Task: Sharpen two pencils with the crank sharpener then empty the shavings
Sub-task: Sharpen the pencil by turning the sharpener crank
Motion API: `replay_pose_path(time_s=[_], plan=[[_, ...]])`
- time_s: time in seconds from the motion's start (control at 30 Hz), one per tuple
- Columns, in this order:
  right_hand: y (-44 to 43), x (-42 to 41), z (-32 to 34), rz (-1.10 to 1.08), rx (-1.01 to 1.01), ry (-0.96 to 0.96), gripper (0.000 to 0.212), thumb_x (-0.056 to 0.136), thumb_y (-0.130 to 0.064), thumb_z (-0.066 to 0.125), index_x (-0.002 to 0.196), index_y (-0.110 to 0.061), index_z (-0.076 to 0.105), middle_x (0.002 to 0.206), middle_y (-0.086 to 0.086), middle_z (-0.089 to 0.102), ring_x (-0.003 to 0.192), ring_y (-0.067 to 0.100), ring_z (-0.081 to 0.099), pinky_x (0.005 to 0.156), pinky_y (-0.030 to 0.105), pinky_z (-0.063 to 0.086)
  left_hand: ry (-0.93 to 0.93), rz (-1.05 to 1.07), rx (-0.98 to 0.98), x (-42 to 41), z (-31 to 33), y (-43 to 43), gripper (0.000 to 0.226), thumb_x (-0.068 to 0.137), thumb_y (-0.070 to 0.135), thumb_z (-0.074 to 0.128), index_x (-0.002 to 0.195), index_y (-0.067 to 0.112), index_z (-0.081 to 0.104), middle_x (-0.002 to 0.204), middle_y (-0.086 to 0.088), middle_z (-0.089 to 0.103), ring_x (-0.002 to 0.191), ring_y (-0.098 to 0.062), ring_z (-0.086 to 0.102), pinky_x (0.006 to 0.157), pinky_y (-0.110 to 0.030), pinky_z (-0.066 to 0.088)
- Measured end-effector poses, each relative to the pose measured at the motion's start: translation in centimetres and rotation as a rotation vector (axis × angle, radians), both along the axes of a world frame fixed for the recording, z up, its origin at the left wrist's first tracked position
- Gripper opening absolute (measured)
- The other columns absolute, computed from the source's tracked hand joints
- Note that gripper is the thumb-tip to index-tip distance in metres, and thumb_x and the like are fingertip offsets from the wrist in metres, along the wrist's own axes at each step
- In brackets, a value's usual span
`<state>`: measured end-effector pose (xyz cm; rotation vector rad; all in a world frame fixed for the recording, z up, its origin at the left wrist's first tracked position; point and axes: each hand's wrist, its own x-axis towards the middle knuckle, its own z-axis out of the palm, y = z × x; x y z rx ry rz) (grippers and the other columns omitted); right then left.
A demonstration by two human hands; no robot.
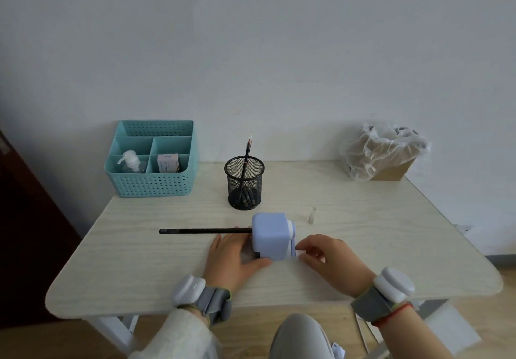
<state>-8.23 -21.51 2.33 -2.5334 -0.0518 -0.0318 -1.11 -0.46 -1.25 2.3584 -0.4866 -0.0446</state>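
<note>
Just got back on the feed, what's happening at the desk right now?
A person is working the lilac crank sharpener on the table. The left hand presses against its near-left side to steady it, and the right hand pinches the crank handle. A black pencil sticks level out of the sharpener's left side. A second pencil stands in the mesh cup behind. The lined bin sits at the back right.

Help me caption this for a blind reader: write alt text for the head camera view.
A person's left hand rests against a pale blue crank sharpener on a light wooden table while the right hand pinches its crank; a black pencil sticks out of its left side. Behind stand a mesh pen cup, a teal organizer and a bag-lined box.
</note>
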Motion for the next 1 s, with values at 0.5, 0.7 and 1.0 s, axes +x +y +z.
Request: replay_pose_path(time_s=[0.5, 0.7, 1.0], plan=[[-1.0, 0.6, 4.9, 0.062, 0.204, -0.107, 0.008, 0.087, -0.026, 0.06, 0.092, -0.025, 0.066, 0.079, -0.006, 0.07, 0.07, 0.003, 0.065, 0.069, 0.016, 0.052, 0.034, -0.004, -0.022, -0.5, 0.5, 0.5, 0.041, 0.069, 0.049, 0.067, 0.105, 0.035, 0.058, 0.118, 0.013, 0.062, 0.125, -0.015, 0.045, 0.111, -0.044, 0.024], [-0.7, 3.9, 3.8, -0.047, 0.278, -0.193, 0.01, 0.088, -0.02, 0.058, 0.094, -0.02, 0.065, 0.072, -0.008, 0.066, 0.061, 0.002, 0.063, 0.062, 0.01, 0.048, 0.037, -0.009, -0.028, -0.6, 0.6, 0.5, 0.042, 0.069, 0.05, 0.067, 0.107, 0.036, 0.058, 0.12, 0.013, 0.062, 0.126, -0.014, 0.045, 0.112, -0.043, 0.022], [-0.3, 4.5, 0.0, 0.03, -0.071, -0.034, 0.015, 0.088, -0.018, 0.055, 0.098, -0.014, 0.065, 0.09, 0.007, 0.065, 0.079, 0.018, 0.057, 0.07, 0.018, 0.039, 0.033, -0.005, -0.029, -0.7, 0.6, 0.6, 0.043, 0.067, 0.051, 0.067, 0.107, 0.036, 0.058, 0.118, 0.012, 0.063, 0.124, -0.014, 0.046, 0.111, -0.043, 0.025]])
